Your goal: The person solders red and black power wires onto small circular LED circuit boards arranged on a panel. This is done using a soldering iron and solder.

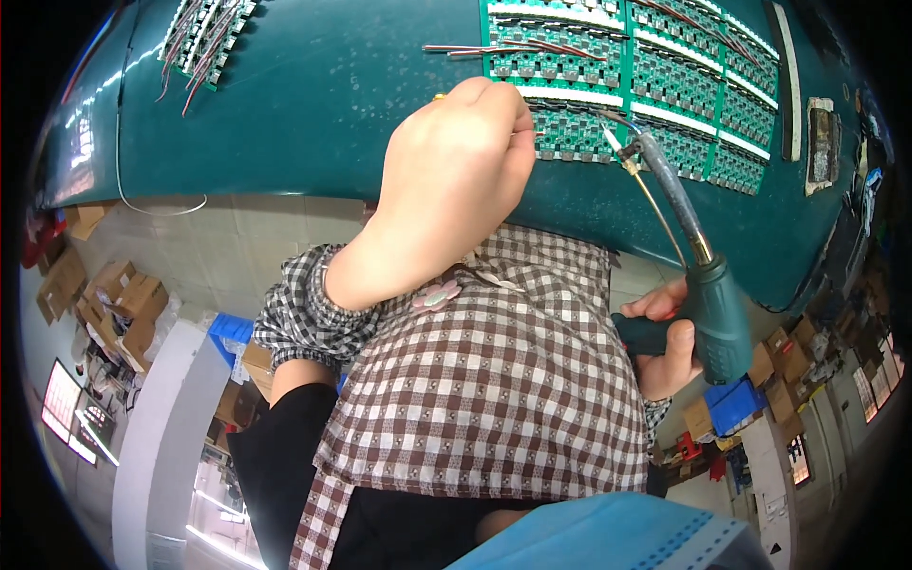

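Upper left on the green table (294,114): bunch of small circuit boards (203,43), thin wires trailing off. Next, left hand (454,157), back upward, fingers closed in a pinch on a thin wire (540,133) at the near left edge of the big green board panel (575,71). Loose red, white and dark wires (518,49) across that panel, farther from the body. Then soldering gun (719,318), tip over the panel's near edge, contact unclear; handle gripped in right hand (677,353), fingers wrapped round. Far right: long narrow bar (787,81), small dark-centred tray (822,147).
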Tool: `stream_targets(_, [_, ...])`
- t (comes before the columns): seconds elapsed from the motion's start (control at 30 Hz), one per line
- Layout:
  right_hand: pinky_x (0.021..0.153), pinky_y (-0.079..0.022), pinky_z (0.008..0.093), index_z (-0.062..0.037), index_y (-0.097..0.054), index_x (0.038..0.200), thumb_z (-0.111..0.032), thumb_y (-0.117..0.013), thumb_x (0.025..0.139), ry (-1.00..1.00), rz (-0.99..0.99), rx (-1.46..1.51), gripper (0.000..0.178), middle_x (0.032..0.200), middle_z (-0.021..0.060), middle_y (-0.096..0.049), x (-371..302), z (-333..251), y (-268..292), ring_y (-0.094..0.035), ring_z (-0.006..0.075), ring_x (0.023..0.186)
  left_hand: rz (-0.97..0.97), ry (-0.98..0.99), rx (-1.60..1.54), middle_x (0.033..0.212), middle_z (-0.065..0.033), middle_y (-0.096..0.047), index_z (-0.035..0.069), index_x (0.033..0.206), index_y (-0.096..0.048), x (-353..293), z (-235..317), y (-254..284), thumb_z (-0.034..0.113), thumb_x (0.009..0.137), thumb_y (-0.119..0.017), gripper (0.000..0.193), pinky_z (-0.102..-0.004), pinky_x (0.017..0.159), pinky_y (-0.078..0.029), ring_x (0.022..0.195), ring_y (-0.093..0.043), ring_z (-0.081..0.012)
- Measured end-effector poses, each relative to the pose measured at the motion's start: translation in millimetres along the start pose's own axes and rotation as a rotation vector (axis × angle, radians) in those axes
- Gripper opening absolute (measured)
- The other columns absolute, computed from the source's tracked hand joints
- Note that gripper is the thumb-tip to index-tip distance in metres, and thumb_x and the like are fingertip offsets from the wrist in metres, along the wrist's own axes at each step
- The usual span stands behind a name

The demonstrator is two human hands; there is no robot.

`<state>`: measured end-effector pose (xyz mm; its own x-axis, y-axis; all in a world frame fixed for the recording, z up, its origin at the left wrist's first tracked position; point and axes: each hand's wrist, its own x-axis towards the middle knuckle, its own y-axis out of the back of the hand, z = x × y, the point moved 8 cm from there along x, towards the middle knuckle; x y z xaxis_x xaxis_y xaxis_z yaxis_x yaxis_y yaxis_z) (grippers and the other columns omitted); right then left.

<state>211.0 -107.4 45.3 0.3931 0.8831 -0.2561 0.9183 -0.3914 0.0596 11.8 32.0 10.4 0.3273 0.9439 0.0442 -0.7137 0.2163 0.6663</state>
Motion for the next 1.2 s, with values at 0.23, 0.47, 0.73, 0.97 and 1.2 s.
stream_targets(0.23, [0.056,-0.055,0.0341,0.0085,-0.044,0.122,-0.031,-0.061,0.088,-0.04,0.019,0.023,0.055,0.077,0.0119,-0.05,-1,4,0,-0.054,0.0196,0.064,0.04,0.045,-0.086,0.073,-0.0067,-0.057,0.002,0.078,-0.058,-2,-8,0,0.001,0.075,-0.066,0.008,-0.0282,0.051,-0.044,0.06,-0.056,-0.016])
stream_targets(0.47, [0.055,-0.054,0.0337,0.0091,-0.044,0.121,-0.033,-0.061,0.087,-0.039,0.023,-0.008,0.056,0.076,0.0117,-0.05,-2,2,-2,-0.055,0.0198,0.064,0.066,0.111,-0.19,0.071,-0.0052,-0.058,0.001,0.077,-0.061,-4,-16,5,0.001,0.074,-0.066,0.006,-0.0248,0.051,-0.041,0.059,-0.053,-0.012])
stream_targets(0.73, [0.057,-0.056,0.0354,0.011,-0.047,0.115,-0.027,-0.062,0.087,-0.014,-0.03,-0.073,0.049,0.082,0.0153,-0.054,-5,-3,-6,-0.059,0.0234,0.07,0.039,0.164,-0.223,0.068,-0.0049,-0.057,0.003,0.074,-0.06,-3,-15,5,0.003,0.072,-0.065,0.006,-0.0274,0.053,-0.044,0.059,-0.055,-0.0149])
stream_targets(0.97, [0.059,-0.057,0.0364,0.0119,-0.049,0.112,-0.021,-0.061,0.087,0.006,-0.054,-0.121,0.043,0.087,0.018,-0.057,-7,-7,-7,-0.061,0.0257,0.074,0.018,0.153,-0.264,0.07,-0.0046,-0.057,0.001,0.077,-0.061,-2,-16,4,0.001,0.073,-0.066,0.007,-0.0236,0.052,-0.041,0.059,-0.052,-0.0102])
stream_targets(1.2, [0.062,-0.056,0.0375,0.0115,-0.051,0.107,-0.017,-0.061,0.087,0.023,-0.093,-0.088,0.037,0.087,0.0185,-0.057,-7,-9,-10,-0.061,0.0265,0.074,0.047,0.104,-0.145,0.068,-0.0045,-0.057,0.0,0.075,-0.06,0,-11,1,0.0,0.071,-0.066,0.008,-0.0241,0.052,-0.043,0.058,-0.054,-0.0106])
